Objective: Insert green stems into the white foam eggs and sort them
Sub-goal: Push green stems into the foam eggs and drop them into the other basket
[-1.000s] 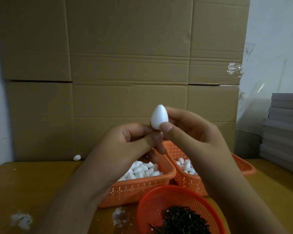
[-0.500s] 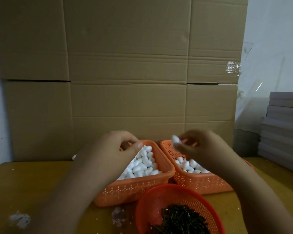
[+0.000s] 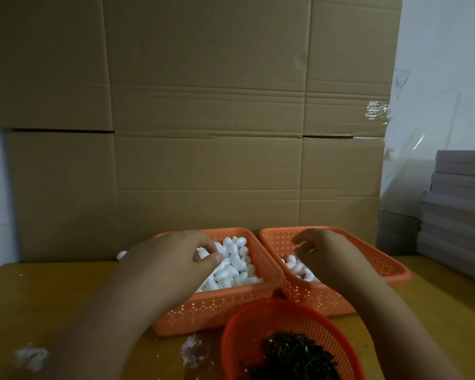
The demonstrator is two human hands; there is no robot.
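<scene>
Two hands down at the trays now, no longer raised together at chest height with one white egg between the fingertips. Left hand (image 3: 173, 266) in the left basket (image 3: 217, 311), thumb and fingers pinching a fresh foam egg (image 3: 203, 252) from the heaped pile (image 3: 236, 266). Right hand (image 3: 324, 256) over the right basket (image 3: 381, 267), fingers loosely curled and apparently empty — the egg carried over a moment ago gone from the fingertips, presumably dropped among the few eggs (image 3: 296, 267) lying there. Suggests one cycle finished and sorted, the next just starting, with a stem yet to be fetched.

Round red basket (image 3: 258, 333) of dark green stems (image 3: 296, 355) near the lower edge, partly cut off, untouched by either hand. Much of the right basket's contents hidden behind the right hand and wrist; no stems discernible on the eggs there, too small and dim to tell. One stray egg (image 3: 121, 255) on the table (image 3: 52, 303) against the cardboard sheet (image 3: 203, 119) — plus some white scraps (image 3: 30, 357) on the near left.
</scene>
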